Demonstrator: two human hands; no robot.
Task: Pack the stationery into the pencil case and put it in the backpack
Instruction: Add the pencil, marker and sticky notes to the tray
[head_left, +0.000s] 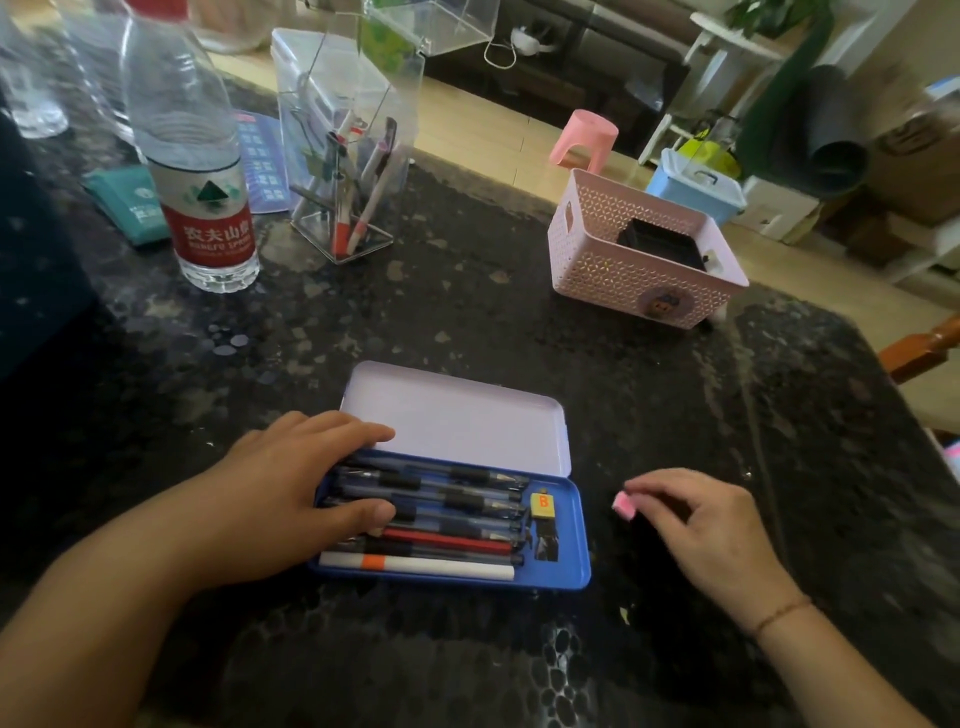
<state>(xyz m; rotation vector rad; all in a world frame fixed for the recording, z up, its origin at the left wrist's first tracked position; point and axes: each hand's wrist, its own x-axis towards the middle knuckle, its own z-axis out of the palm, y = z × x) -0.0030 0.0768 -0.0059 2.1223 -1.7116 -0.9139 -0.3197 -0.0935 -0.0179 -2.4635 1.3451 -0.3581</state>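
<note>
Your left hand (306, 483) lies flat and spread over the left end of the open pencil case (566, 561), fingers resting on the pens (457, 501) packed side by side in its blue tray. The case sits on the dark speckled tabletop (467, 312) directly in front of you, with its pale lid (457, 415) folded back flat on the far side. A white marker with an orange band (415, 565) lies along the near wall of the tray, and a red pen (457, 540) lies just behind it. A small yellow eraser (543, 505) sits at the right end of the tray. Your right hand (701, 530) is to the right of the case, apart from it, pinching a small pink eraser (623, 505) between thumb and fingertips. Farther back stand a pink basket (639, 260), a clear pen holder (348, 156) and a water bottle (202, 171). The backpack cannot be identified in this view.
</note>
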